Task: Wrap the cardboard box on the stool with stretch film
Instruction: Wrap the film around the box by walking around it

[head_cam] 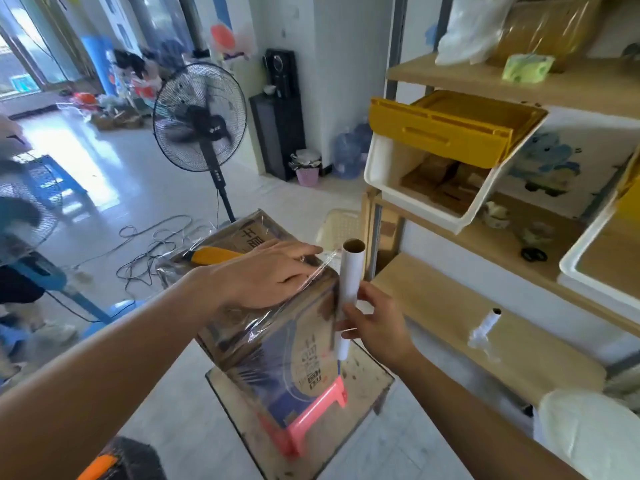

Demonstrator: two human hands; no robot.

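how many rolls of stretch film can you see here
2. One stretch film roll is held upright in the right hand beside the cardboard box; a smaller roll lies on the low wooden shelf. More may be hidden elsewhere.

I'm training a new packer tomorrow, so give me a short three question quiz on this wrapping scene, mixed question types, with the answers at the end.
1. True or false: the film roll stands upright beside a corner of the cardboard box.
2. What is the left hand doing? A) gripping the roll B) pressing flat on the box top C) lifting the stool
3. Which yellow tool lies on top of the box?

Key: 1 true. 2 B. 3 the utility knife.
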